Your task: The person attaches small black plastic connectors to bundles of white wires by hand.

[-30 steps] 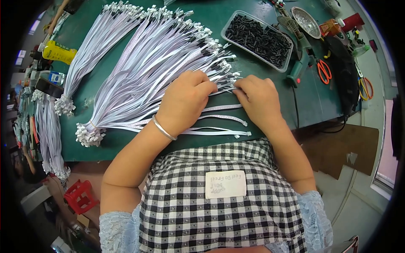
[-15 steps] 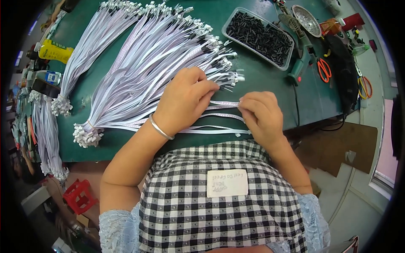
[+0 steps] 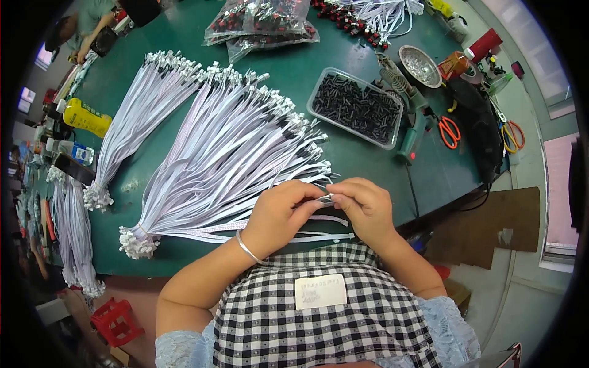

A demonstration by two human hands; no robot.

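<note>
At my far left, a bundle of white flat cables (image 3: 72, 221) hangs over the edge of the green counter (image 3: 442, 178). Just right of it, a yellow bottle (image 3: 89, 118) lies tilted beside a slimmer cable bundle (image 3: 141, 119). Next, the big cable fan (image 3: 215, 153) spreads across the counter, gathered at its near left end, with its loose tips pointing up and right. My left hand (image 3: 285, 211) is over its lower right edge, thumb and forefinger pinched on a white cable end (image 3: 328, 197). My right hand (image 3: 365, 211) meets it there, fingers closed to a pinch on that same end; the grip is small from here, so I can't fully make out the tip. Beyond my right hand sits a clear tub (image 3: 392, 144) of short black tubes (image 3: 356, 107), then orange-handled scissors (image 3: 450, 132).
</note>
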